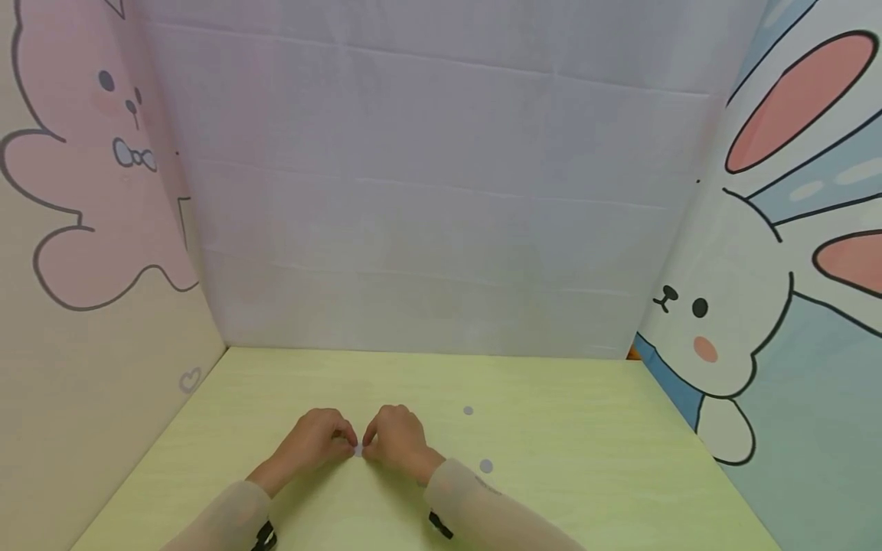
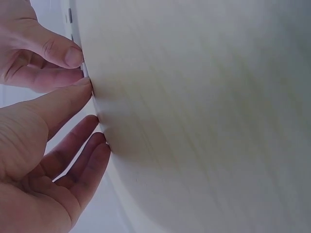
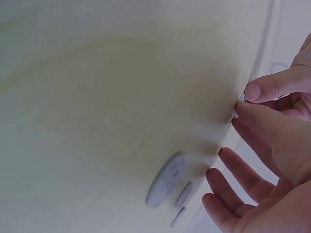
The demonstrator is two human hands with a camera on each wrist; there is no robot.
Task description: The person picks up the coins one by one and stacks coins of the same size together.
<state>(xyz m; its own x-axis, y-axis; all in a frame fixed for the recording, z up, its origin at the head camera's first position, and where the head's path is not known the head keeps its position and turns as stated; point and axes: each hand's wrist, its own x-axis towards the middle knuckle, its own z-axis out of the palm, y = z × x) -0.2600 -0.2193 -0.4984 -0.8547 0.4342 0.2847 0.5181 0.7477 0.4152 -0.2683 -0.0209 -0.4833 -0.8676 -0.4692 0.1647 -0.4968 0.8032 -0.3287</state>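
Head view: both hands' [image 1: 313,444] [image 1: 400,440] fingers pinch a tiny disc [image 1: 358,451], seemingly flat.

a pale yellow-green table [image 1: 565,428] spreads out ahead and to both sides, evenly lit. straight beyond rises a creased white sheet wall [image 1: 427,191]; to the left stands a cream panel with a pink cartoon bunny [image 1: 89,176], to the right a blue panel with a white rabbit [image 1: 730,306].
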